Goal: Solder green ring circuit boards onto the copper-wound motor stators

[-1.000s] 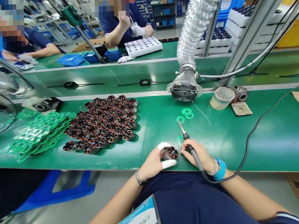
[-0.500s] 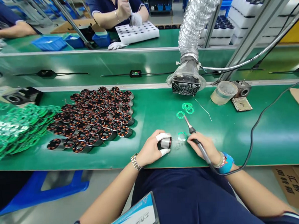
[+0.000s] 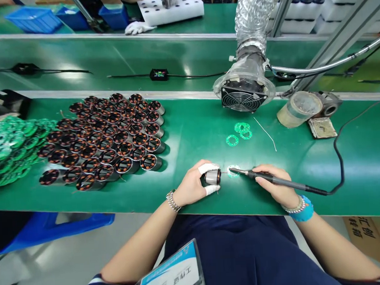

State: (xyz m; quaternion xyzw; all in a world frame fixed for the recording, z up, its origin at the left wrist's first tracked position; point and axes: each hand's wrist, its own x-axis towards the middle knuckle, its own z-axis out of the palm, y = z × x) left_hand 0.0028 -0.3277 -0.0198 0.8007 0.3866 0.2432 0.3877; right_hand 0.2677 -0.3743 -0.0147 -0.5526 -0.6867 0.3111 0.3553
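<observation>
My left hand, with white covers on thumb and finger, grips a motor stator lying on its side on the green bench. A thin wire runs from the stator's right end toward a green ring-shaped circuit board. My right hand is closed round the handle of a soldering iron. The iron points left, its tip over that ring board; whether it touches cannot be made out. Just beyond lie several loose ring boards and a thin strand of solder wire.
Several stators stand grouped at left, beside a heap of green ring boards. A fan on a foil duct hangs at the back. To its right are a tub and a small square tray. The iron's cable trails right.
My right hand has moved right and turned the soldering iron from upright-slanting to nearly level, its tip now over the near ring board. The left hand still holds the stator. The view has tilted down.
</observation>
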